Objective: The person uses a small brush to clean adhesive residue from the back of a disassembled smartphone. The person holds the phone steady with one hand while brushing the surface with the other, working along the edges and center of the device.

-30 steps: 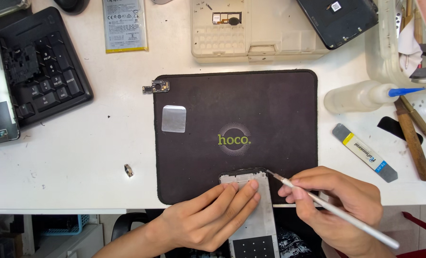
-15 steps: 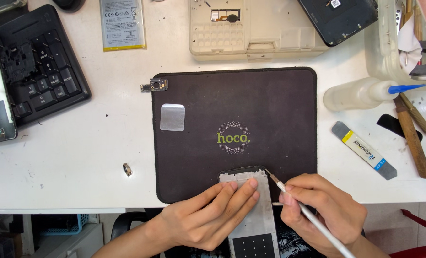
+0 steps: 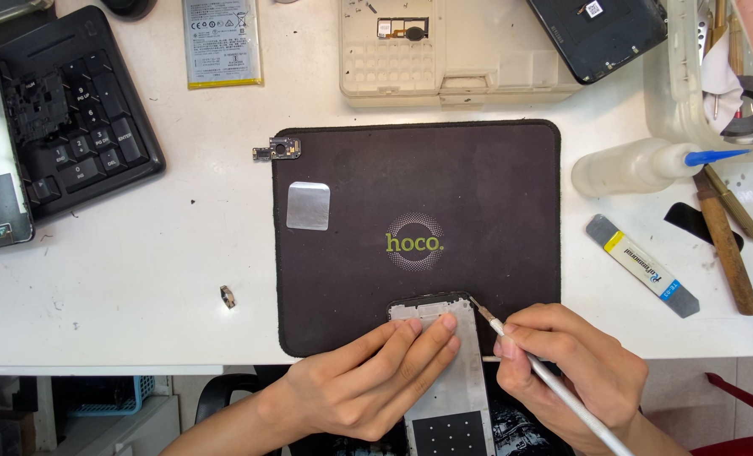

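Note:
A phone frame (image 3: pixel 444 371) with a silvery metal plate lies at the near edge of a dark work mat (image 3: pixel 418 203), hanging partly over the table edge. My left hand (image 3: pixel 368 384) presses flat on it, fingertips near its top end. My right hand (image 3: pixel 575 371) grips a thin white-handled screwdriver (image 3: pixel 528 363) like a pen, its metal tip touching the frame's upper right corner.
On the mat lie a small silver square plate (image 3: pixel 309 206) and a tiny circuit piece (image 3: pixel 277 150) at its corner. A black keypad (image 3: pixel 72 127), battery (image 3: pixel 221 40), beige tray (image 3: pixel 452 51), clear squeeze bottle (image 3: pixel 646 165), pry tool (image 3: pixel 642 265) and wooden-handled tools (image 3: pixel 727 245) surround it.
My right hand has drawn in slightly and the screwdriver now stands steeper, its tip still at the frame's upper right corner. My left hand stays put.

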